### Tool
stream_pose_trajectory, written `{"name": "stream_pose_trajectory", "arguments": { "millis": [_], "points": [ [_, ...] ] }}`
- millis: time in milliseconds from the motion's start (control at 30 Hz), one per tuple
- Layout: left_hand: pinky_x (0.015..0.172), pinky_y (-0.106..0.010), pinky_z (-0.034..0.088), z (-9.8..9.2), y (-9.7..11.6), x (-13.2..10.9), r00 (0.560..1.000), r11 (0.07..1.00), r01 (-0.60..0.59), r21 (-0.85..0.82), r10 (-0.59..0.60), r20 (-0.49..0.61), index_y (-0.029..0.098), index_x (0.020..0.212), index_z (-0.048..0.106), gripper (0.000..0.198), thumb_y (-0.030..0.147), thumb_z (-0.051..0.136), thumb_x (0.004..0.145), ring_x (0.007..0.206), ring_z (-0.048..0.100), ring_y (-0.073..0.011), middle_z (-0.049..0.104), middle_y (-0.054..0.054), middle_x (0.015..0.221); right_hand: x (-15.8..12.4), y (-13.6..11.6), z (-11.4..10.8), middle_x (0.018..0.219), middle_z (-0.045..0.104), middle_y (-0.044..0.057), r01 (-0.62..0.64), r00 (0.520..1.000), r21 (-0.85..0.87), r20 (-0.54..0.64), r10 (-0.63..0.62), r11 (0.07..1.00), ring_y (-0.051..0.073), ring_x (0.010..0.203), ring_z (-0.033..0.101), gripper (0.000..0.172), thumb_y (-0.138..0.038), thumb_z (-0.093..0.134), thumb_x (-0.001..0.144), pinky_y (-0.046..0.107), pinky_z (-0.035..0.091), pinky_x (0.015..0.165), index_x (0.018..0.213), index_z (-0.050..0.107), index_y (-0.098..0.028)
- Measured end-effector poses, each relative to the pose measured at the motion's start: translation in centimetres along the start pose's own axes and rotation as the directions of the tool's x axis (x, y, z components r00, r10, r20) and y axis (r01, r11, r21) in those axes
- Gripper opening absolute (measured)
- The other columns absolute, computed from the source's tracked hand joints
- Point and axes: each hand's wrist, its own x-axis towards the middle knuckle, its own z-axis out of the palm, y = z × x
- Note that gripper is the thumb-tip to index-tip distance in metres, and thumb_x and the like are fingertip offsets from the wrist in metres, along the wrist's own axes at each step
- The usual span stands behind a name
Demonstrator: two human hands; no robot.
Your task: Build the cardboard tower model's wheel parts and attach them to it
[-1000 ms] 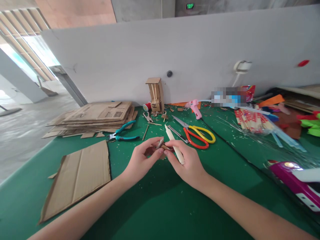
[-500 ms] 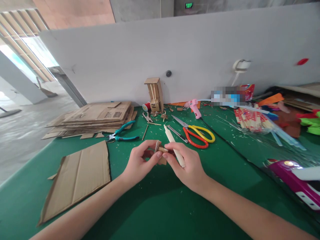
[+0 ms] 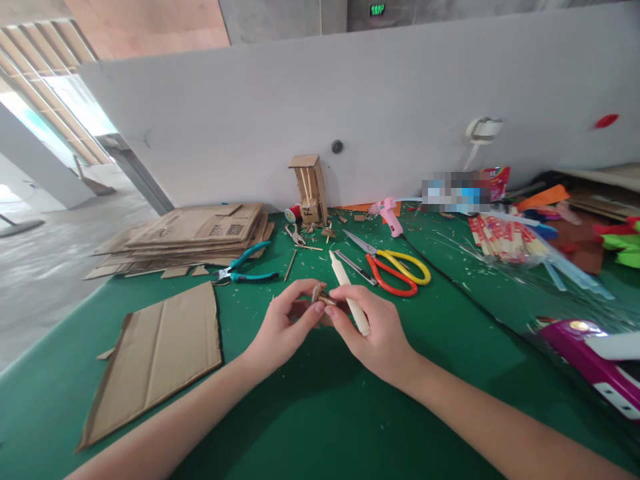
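Observation:
My left hand (image 3: 283,327) pinches a small brown cardboard piece (image 3: 318,293), its thumb and index finger closed on the left side. Fingertips of my right hand (image 3: 375,327) close on the same piece from the right, where a short wooden-looking stick (image 3: 327,301) shows. Part of the piece is hidden by the fingers. A white tapered tube (image 3: 343,273) passes beneath my right index finger, appearing tucked in that hand, its narrow tip pointing away. Just beyond lie a utility knife (image 3: 355,268) and scissors (image 3: 395,267) with red and yellow handles.
Teal-handled pliers (image 3: 245,267), a cardboard stack (image 3: 190,230) and a cardboard sheet (image 3: 155,360) lie left. A small cardboard structure (image 3: 311,190) stands by the wall. A pink glue gun (image 3: 390,215) trails a black cord rightward. A purple device (image 3: 580,347) sits at right.
The small cardboard piece has turned slightly between my fingertips, and the white tube's tip has shifted a little to the right. Both hands stay in nearly the same place.

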Motion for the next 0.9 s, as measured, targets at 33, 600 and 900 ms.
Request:
{"name": "stream_pose_trajectory", "arguments": {
  "millis": [33,600,900],
  "points": [
    [0.070,-0.025,0.054,-0.02,-0.01,0.10,1.000,1.000,0.010,-0.013,-0.010,0.005,0.018,0.105,0.054,0.026,0.032,0.057,0.084,0.081,0.064,-0.0151,0.062,-0.004,0.094,0.04,0.00,-0.01,0.090,0.067,0.001,-0.018,1.000,0.017,0.010,0.017,1.000,0.013,0.076,0.065,0.015,-0.019,0.056,0.083,0.026,0.053,0.070,0.097,0.053,-0.024],
    [0.063,-0.022,0.046,-0.25,-0.74,0.63,0.987,0.957,0.147,-0.251,-0.126,0.100,0.018,0.109,0.052,0.029,0.032,0.058,0.085,0.074,0.056,-0.0110,0.057,-0.003,0.088,0.16,0.25,-0.22,0.093,0.068,0.002,-0.073,0.994,0.090,0.092,0.065,0.993,0.014,0.081,0.066,0.021,-0.018,0.056,0.082,0.027,0.054,0.072,0.101,0.056,-0.023],
    [0.054,-0.025,0.052,0.20,-0.26,0.57,1.000,0.985,0.017,-0.169,-0.019,-0.010,0.020,0.083,0.037,0.023,0.034,0.055,0.087,0.056,0.060,-0.0097,0.057,0.004,0.074,0.02,0.72,-0.09,0.098,0.067,0.002,-0.077,0.994,0.087,0.086,0.069,0.993,0.015,0.083,0.065,0.027,-0.013,0.047,0.083,0.030,0.054,0.074,0.105,0.056,-0.025]
  ]
}}
